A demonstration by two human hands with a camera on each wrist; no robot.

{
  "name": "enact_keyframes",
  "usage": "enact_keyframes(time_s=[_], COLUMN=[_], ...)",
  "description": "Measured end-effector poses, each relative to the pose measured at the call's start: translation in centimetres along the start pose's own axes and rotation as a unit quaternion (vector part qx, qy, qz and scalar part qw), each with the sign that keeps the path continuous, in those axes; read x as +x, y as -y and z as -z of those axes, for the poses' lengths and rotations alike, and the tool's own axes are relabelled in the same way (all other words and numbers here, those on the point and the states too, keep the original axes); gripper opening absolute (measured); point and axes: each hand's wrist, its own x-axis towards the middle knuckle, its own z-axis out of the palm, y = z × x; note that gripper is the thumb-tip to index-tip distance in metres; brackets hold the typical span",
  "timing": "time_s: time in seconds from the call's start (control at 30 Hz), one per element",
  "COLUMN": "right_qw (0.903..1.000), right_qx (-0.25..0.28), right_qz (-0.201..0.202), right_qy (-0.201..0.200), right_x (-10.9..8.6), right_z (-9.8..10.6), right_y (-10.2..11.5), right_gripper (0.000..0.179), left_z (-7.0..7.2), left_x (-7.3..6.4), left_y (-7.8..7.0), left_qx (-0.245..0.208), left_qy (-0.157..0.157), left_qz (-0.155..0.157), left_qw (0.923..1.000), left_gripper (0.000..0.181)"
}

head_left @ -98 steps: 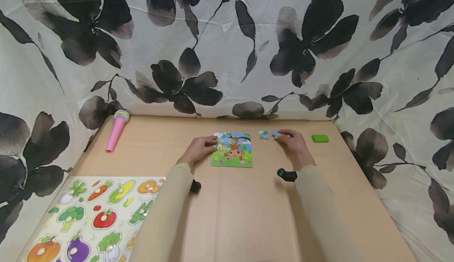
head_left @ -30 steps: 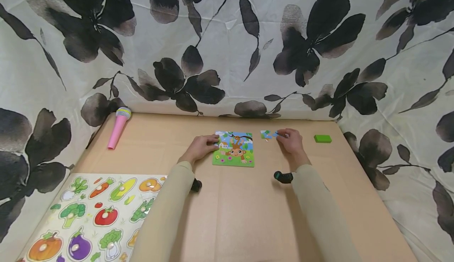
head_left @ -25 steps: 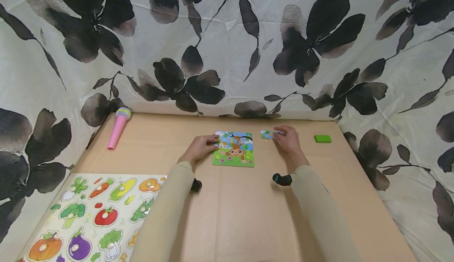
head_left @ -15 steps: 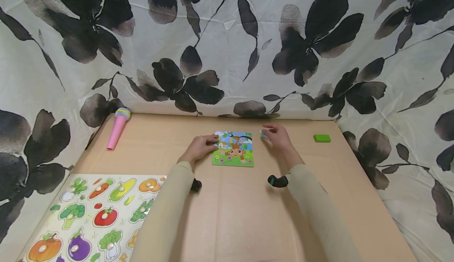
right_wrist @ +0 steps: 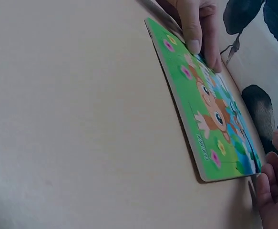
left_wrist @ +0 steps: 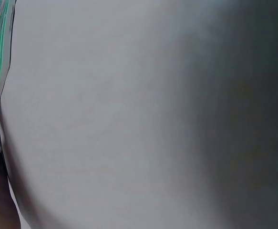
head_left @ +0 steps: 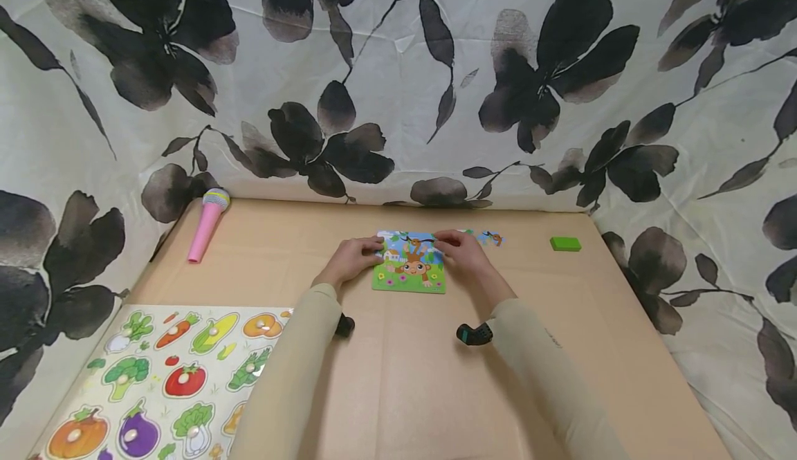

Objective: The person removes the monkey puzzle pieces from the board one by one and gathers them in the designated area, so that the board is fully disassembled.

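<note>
A square jigsaw puzzle with a monkey hanging over green grass lies flat near the back of the table. On its left edge is my left hand, gripping it with the thumb on top; the right wrist view shows this thumb clearly. At the upper right edge my right hand has its fingertips on the puzzle's border, and in the right wrist view its curled fingers meet the corner. Behind the right hand lie small loose jigsaw pieces, partly hidden. The left wrist view mostly shows bare tabletop.
A pink toy microphone lies at the back left. To the right is a green block. A vegetable knob puzzle board covers the front left, partly under my left sleeve. Floral cloth hangs behind and beside the table.
My right hand has left the small loose pieces and moved left to the monkey puzzle's right edge. Those pieces now lie closer together than at first. My left hand has stayed put.
</note>
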Motion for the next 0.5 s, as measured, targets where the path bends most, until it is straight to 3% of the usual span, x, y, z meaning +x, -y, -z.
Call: enact_keyframes(time_s=[0.33,0.5], right_qw=[0.9983,0.9982], right_qx=[-0.056,-0.056], right_qz=[-0.01,-0.007], right_qy=[-0.016,-0.022], right_x=[0.0,0.0], right_z=[-1.3,-1.6], right_y=[-0.2,-0.1], right_gripper=[0.028,0.029], left_z=[0.1,0.0], left_x=[0.1,0.3], left_y=[0.1,0.3], left_qx=[0.017,0.021], left_qy=[0.001,0.001], left_qz=[-0.015,-0.02], left_qw=[0.9997,0.9996], left_gripper=[0.036,0.036])
